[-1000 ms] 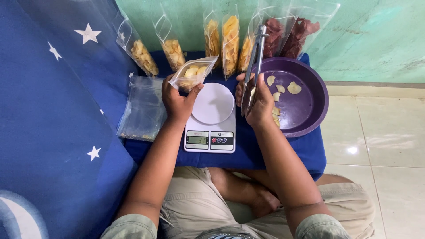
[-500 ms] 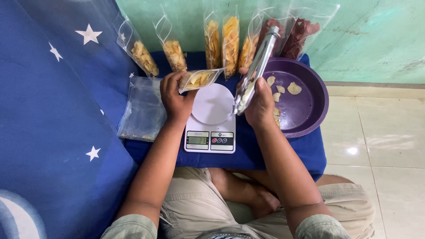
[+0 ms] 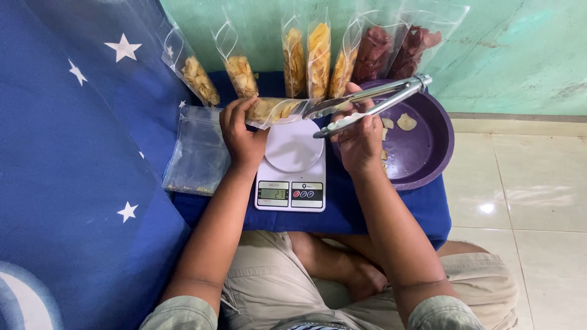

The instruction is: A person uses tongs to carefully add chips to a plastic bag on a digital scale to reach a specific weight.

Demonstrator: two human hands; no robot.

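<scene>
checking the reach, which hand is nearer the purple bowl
Right. The right hand holds tongs at the purple bowl's rim; the left hand holds a bag across the scale.

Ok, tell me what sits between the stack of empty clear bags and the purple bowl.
In the head view, the white kitchen scale sits between the empty clear bags and the purple bowl, on the blue cloth.

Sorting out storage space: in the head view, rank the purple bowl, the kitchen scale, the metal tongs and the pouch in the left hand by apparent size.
1. purple bowl
2. kitchen scale
3. metal tongs, long but thin
4. pouch

Tongs and pouch look close in length, and both are raised toward the camera, so their order is unsure.
</scene>
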